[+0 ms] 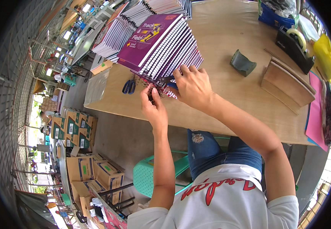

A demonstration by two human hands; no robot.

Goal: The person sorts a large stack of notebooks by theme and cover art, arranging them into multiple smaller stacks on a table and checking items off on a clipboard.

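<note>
On the far left of the wooden table (226,114) lie our blue-handled scissors (129,86), and just beside them our left hand (154,108) pinches the dark wire coil (150,89) at the near edge of the fanned stack of purple spiral notebooks (161,47). Our right hand (192,86) presses flat, fingers spread, on the stack's lowest notebook. Further right sit a grey curved block (242,63), wooden boards (287,86) and a tape dispenser (295,45).

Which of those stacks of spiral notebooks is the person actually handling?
The near stack with the purple cover: both the left hand and right hand are at its spiral edge. The far stacks lie untouched.
</note>
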